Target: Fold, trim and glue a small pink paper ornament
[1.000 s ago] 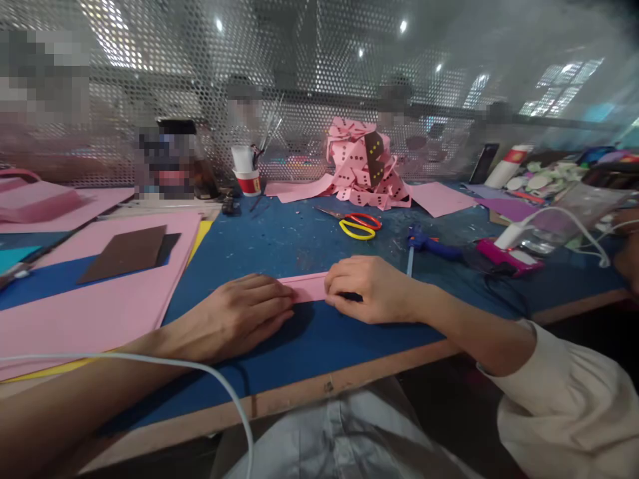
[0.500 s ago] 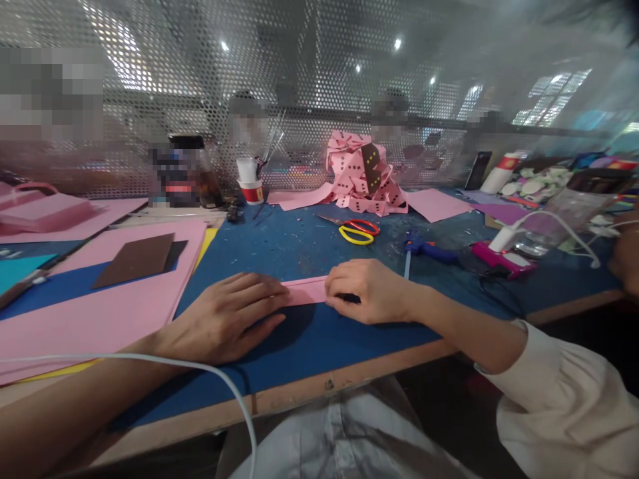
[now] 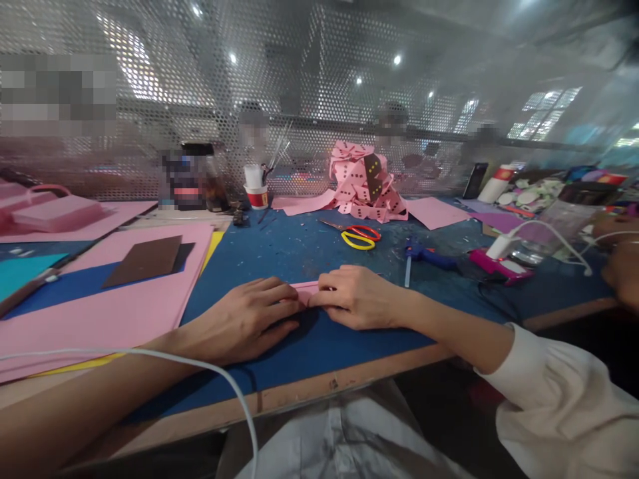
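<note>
A narrow pink paper strip (image 3: 304, 288) lies on the blue table mat (image 3: 309, 253), mostly covered by my hands. My left hand (image 3: 244, 319) rests flat on its left part with the fingers stretched out. My right hand (image 3: 357, 296) presses on the strip's right part with curled fingers, its fingertips touching those of the left hand.
Large pink sheets (image 3: 100, 306) with a brown card (image 3: 144, 259) lie at left. Scissors with red and yellow handles (image 3: 357, 235), a blue glue gun (image 3: 429, 256) and a heap of pink punched pieces (image 3: 367, 183) lie behind. A white cable (image 3: 200, 369) crosses my left arm. Another person's hand (image 3: 622, 273) is at right.
My right hand has slid left along the strip until it meets the left hand, so less pink paper shows between them. The camera has tilted slightly.
</note>
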Motion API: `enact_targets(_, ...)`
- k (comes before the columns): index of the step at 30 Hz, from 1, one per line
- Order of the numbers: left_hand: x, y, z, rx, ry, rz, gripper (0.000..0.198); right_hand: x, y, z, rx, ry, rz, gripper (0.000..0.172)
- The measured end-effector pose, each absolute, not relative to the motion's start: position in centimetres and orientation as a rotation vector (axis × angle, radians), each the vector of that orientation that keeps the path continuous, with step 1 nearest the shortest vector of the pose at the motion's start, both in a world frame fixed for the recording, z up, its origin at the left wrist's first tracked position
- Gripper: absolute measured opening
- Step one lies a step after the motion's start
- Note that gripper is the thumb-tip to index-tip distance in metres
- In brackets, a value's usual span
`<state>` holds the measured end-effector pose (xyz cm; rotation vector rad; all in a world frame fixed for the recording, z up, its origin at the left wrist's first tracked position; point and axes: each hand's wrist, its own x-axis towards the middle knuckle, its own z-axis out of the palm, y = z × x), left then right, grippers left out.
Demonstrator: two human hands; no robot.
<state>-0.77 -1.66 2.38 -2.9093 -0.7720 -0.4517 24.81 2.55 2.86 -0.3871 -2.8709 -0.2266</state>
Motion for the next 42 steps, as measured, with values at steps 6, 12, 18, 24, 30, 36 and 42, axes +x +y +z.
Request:
enact_targets(6,-1.2,-1.3,2.1,-2.908,-0.743,-0.514,0.019,25.6,2.5,2.9,-0.425,-2.835,-0.103,0.02)
enact_targets(12,-1.6,-1.3,2.0,-2.909,-0.725,-0.6,0.022,26.3,2.5,3.0,-0.446,-2.817,-0.027,0.016)
enact_targets(18,-1.8,-1.3,2.0,-2.931,-0.727,-0.668,0.025,26.5,2.8,2.9,-0.455,-2.79,0.033,0.014)
enact_targets(24,-1.8,-1.5,2.2,-2.963,-0.765,-0.685,0.022,26.7,3.0,2.5,-0.481,-2.738,0.113,0.014)
enact_targets(30,-1.9,-1.4,2.0,-2.989,-0.827,-0.684,0.02,26.4,2.8,2.6,-0.528,-2.669,0.177,0.025)
enact_targets(36,-1.3,-1.5,2.1,-2.953,-0.84,-0.518,0.028,25.6,2.6,2.4,-0.446,-2.785,-0.001,0.037)
enact_targets(42,-0.8,-1.5,2.4,-2.937,-0.826,-0.507,0.023,25.7,2.7,2.5,-0.439,-2.802,-0.062,0.028)
